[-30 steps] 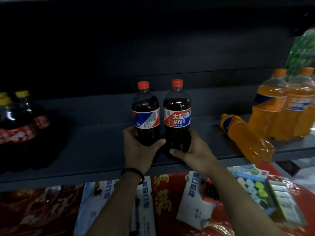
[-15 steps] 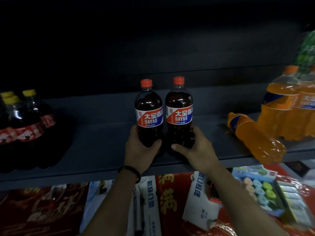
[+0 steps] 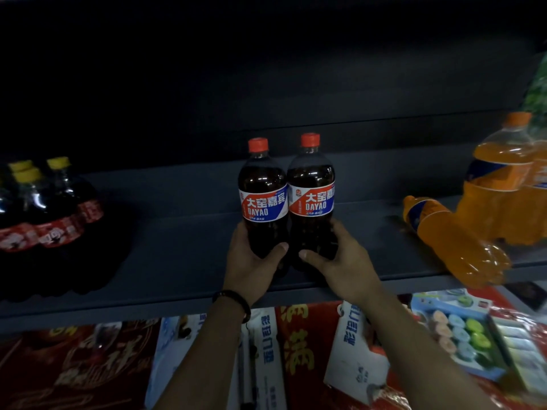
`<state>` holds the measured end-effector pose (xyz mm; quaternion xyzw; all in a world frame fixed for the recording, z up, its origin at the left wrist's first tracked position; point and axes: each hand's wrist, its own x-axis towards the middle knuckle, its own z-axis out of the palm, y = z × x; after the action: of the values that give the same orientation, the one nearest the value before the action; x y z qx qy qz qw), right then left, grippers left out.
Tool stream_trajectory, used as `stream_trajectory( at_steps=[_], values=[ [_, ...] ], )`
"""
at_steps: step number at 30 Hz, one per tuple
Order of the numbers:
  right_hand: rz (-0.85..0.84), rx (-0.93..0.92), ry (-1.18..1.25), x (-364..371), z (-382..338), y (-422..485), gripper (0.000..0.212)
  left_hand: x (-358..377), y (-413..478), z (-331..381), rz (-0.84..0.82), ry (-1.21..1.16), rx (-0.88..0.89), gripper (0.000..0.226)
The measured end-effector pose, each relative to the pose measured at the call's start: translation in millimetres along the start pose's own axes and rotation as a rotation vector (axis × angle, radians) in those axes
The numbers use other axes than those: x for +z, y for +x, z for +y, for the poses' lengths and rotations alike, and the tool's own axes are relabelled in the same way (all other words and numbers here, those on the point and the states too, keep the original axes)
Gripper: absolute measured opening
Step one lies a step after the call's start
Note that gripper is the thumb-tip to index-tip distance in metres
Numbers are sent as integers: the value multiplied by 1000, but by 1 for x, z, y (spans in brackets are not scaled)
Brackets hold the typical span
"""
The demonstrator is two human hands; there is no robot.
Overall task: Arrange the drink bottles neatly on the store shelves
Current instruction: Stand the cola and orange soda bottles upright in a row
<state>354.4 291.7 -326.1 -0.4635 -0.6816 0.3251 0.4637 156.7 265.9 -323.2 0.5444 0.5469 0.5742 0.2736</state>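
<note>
The left hand (image 3: 251, 261) wraps around one dark cola bottle with a red cap (image 3: 263, 199). The right hand (image 3: 340, 261) wraps around its twin (image 3: 310, 196). Both stand upright, touching, labels forward, on the dark grey metal shelf (image 3: 177, 247). Lining up looks nearly finished. Next, I think, comes the fallen orange soda bottle (image 3: 450, 241) lying near the shelf edge.
</note>
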Motion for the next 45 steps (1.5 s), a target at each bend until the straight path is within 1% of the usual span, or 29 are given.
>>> stream_trajectory(
  at_steps=[4, 6, 10, 18, 20, 21, 22, 23, 24, 26, 27, 28, 29, 30, 32, 33, 35, 37, 38, 40, 42, 43, 45],
  values=[
    [3, 8, -4, 1, -1, 1, 75, -1, 0, 1, -11, -21, -16, 69],
    [-3, 14, -5, 1, -2, 1, 75, 0, -1, 2, -20, -32, -19, 68],
    [0, 21, -22, -1, -3, 1, 74, -1, -1, 1, -29, -34, -29, 77],
    [6, 20, -29, 2, -7, -6, 75, -2, 1, -2, -43, -28, -26, 77],
    [-22, 17, -52, -4, -13, -10, 77, 0, 1, 1, -13, -44, -19, 86],
    [-38, 14, -67, -9, -17, -14, 77, 2, 0, 6, 41, -61, -4, 92],
    [-42, 9, -79, -15, -22, -18, 75, 4, 0, 13, 129, -79, 21, 97],
    [-25, 6, -92, -24, -26, -21, 68, 7, -1, 23, 242, -76, 76, 96],
    [10, 2, -109, -36, -31, -25, 60, 10, -4, 37, 364, -47, 168, 88],
    [111, -9, -170, -65, -39, -33, 44, 18, -11, 70, 546, 52, 413, 57],
    [162, -12, -204, -82, -43, -37, 38, 24, -18, 89, 561, 84, 522, 44],
    [208, -8, -234, -100, -45, -43, 32, 33, -28, 107, 521, 98, 593, 35],
    [247, -4, -262, -118, -48, -50, 25, 43, -40, 122, 440, 110, 623, 29],
    [286, -4, -296, -136, -49, -56, 19, 55, -51, 133, 323, 115, 607, 26],
    [372, -20, -363, -174, -46, -65, 12, 82, -68, 142, 49, 119, 463, 27],
    [411, -14, -397, -192, -42, -66, 14, 96, -73, 143, -68, 125, 365, 29],
    [450, 88, -456, -226, -31, -62, 31, 125, -74, 144, -224, 147, 168, 28],
    [441, 265, -455, -251, -15, -60, 50, 155, -68, 151, -319, 150, -34, 27],
    [423, 321, -446, -258, -5, -61, 59, 170, -63, 154, -349, 139, -130, 31],
    [384, 318, -426, -263, 17, -72, 73, 201, -51, 158, -411, 130, -302, 34],
    [320, 281, -460, -258, 38, -84, 73, 230, -35, 154, -451, 140, -412, 32],
    [264, 282, -502, -254, 46, -87, 73, 243, -27, 151, -456, 141, -461, 40],
    [180, 313, -529, -244, 60, -89, 78, 266, -10, 143, -464, 128, -568, 70]
  ],
)
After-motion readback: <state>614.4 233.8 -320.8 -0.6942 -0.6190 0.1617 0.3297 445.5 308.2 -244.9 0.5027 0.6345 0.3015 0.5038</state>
